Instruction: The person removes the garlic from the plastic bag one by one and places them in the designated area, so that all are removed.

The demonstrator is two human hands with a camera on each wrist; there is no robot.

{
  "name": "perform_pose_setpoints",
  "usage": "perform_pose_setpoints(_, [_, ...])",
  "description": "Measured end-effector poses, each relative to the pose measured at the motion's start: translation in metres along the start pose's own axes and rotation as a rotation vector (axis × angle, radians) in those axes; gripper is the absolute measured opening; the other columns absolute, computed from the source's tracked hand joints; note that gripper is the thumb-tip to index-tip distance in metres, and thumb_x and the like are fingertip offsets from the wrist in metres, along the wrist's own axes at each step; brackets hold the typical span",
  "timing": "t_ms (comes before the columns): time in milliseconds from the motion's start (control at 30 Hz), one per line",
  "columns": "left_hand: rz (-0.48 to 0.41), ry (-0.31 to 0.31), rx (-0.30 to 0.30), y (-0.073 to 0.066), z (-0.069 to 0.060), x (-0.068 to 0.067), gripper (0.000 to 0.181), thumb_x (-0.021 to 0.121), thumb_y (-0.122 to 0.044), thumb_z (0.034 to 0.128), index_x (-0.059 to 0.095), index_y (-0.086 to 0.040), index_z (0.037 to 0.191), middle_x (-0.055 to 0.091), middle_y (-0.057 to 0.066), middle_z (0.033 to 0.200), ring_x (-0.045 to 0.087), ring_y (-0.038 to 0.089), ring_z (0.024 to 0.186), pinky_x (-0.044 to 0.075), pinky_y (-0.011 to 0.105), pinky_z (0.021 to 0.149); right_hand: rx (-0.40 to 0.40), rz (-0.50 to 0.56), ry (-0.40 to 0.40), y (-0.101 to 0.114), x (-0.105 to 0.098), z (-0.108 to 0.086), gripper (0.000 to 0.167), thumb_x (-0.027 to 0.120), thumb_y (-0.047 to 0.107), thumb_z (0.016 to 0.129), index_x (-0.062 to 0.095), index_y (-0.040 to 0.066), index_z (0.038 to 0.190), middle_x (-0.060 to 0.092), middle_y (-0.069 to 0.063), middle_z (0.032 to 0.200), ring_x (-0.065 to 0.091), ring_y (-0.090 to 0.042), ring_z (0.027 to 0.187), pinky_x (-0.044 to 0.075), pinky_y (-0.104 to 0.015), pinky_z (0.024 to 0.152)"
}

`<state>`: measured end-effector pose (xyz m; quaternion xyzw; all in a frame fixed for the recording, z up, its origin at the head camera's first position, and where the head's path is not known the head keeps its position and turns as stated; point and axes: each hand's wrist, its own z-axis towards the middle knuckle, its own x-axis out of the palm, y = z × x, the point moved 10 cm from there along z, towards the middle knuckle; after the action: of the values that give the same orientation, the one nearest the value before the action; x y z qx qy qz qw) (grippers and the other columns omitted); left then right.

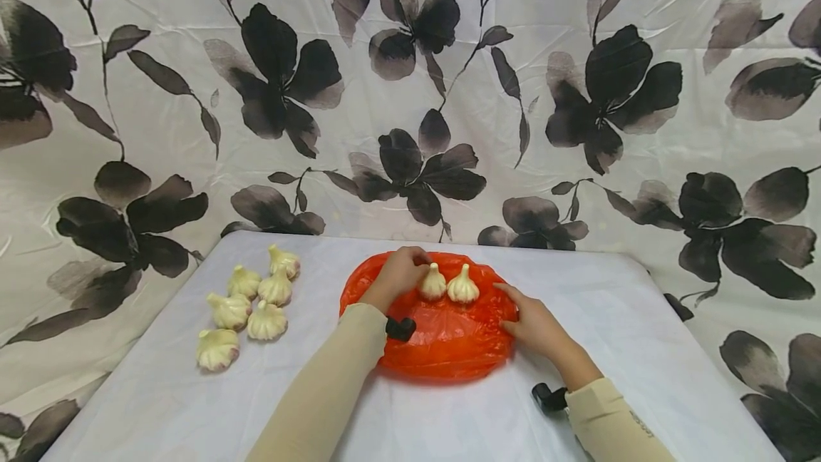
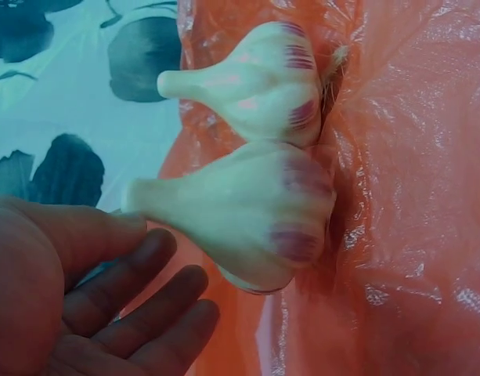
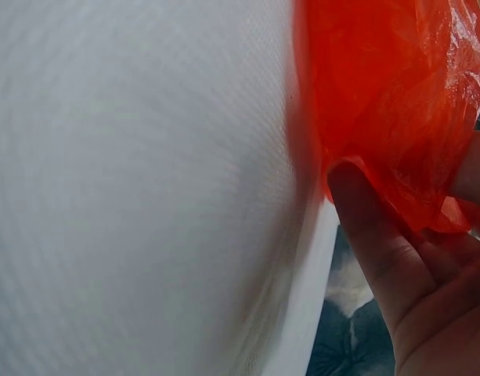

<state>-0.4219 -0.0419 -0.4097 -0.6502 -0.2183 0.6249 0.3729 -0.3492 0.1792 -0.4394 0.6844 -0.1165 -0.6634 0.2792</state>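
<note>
Two pale garlic bulbs with purple streaks stand side by side on a red plastic bag (image 1: 449,348). My left hand (image 1: 400,273) is at the nearer-left garlic bulb (image 1: 432,284); in the left wrist view its thumb (image 2: 106,231) meets the tip of the stem, while the other visible fingers stay loosely bent beside it. The other garlic bulb (image 1: 463,286) stands just to the right, touching it in the left wrist view. At the bag's right edge, my right hand (image 1: 535,319) holds the crumpled red plastic between thumb (image 3: 373,235) and fingers.
Several more garlic bulbs (image 1: 266,321) lie grouped on the left side of the white-covered table (image 1: 308,348). A floral cloth (image 1: 410,127) hangs behind the table's far edge. Each wrist wears a small black camera (image 1: 549,399).
</note>
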Motion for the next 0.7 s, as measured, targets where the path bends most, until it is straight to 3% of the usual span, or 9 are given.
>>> perform_pose_setpoints(367, [0.025, 0.130, -0.016, 0.002, -0.005, 0.021, 0.030, 0.059, -0.008, 0.0882, 0.068, -0.010, 0.117, 0.067, 0.006, 0.112, 0.059, 0.023, 0.100, 0.052, 0.037, 0.093, 0.015, 0.014, 0.007, -0.002, 0.003, -0.001, 0.067, 0.069, 0.008, 0.085, 0.041, 0.017, 0.145, 0.060, -0.019, 0.130, 0.058, -0.037, 0.117, 0.046, -0.057, 0.099])
perform_pose_setpoints(533, [0.032, 0.120, -0.016, 0.001, -0.005, 0.021, 0.023, 0.064, -0.021, 0.0920, 0.069, -0.013, 0.113, 0.067, 0.004, 0.104, 0.058, 0.021, 0.093, 0.054, 0.035, 0.088, 0.003, 0.011, -0.003, 0.000, -0.001, -0.001, 0.067, 0.069, 0.008, 0.085, 0.042, 0.016, 0.145, 0.059, -0.019, 0.131, 0.058, -0.038, 0.118, 0.045, -0.057, 0.100])
perform_pose_setpoints(700, [0.050, 0.100, 0.013, -0.003, -0.005, 0.018, 0.021, 0.065, -0.021, 0.0919, 0.070, -0.011, 0.110, 0.068, 0.005, 0.103, 0.059, 0.020, 0.092, 0.053, 0.034, 0.086, 0.004, 0.009, 0.002, 0.000, -0.001, 0.000, 0.067, 0.069, 0.007, 0.085, 0.041, 0.016, 0.145, 0.059, -0.020, 0.132, 0.057, -0.038, 0.119, 0.045, -0.057, 0.100])
